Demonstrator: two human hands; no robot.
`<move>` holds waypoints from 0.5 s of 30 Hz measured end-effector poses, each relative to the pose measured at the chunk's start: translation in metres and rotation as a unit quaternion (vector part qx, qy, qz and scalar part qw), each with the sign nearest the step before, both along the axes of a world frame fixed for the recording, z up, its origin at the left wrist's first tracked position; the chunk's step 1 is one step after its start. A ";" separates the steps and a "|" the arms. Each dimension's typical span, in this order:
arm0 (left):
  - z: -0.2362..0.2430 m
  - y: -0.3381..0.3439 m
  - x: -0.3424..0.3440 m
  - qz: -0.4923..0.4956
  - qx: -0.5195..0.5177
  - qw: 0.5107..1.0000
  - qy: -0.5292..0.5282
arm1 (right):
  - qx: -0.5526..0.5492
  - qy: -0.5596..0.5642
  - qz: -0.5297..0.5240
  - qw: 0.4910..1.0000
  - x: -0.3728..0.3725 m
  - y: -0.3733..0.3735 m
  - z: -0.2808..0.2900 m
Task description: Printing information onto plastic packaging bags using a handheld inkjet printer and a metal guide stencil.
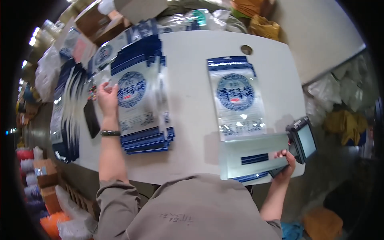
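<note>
My left hand (107,99) is at the left edge of a pile of white and navy flat pouches (138,106), thumb and fingers apart. Each pouch has a round blue print. At the right, my right hand (286,162) is closed around the grip of a black handheld device with a screen (303,140), which looks like a handheld printer. The device stands at the right end of a pale flat plate with a slot (236,149). Navy shows through the slot. The plate covers the lower end of a smaller pouch stack (236,100).
More pouches (68,116) stand in a fanned row at the table's left edge, beside a dark phone-like slab (91,119). The white table (188,96) has a round hole (247,50) near its far edge. Cardboard boxes (46,174) and plastic bags sit around it.
</note>
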State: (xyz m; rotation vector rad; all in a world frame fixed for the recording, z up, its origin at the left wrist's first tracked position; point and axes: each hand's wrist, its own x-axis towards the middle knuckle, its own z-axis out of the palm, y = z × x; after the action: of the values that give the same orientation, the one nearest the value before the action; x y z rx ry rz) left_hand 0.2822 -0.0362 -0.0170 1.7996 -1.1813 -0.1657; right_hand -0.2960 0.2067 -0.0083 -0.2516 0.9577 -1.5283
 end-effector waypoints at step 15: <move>0.043 0.075 -0.278 -0.610 0.071 0.764 -0.198 | -0.017 -0.020 0.003 1.000 -0.002 -0.003 -0.009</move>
State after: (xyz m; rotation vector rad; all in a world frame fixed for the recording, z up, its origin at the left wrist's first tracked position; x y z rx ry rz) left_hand 0.0039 0.0387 0.0265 0.8914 -2.5708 -0.6496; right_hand -0.2984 0.2038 -0.0173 -0.2470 0.8998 -1.5398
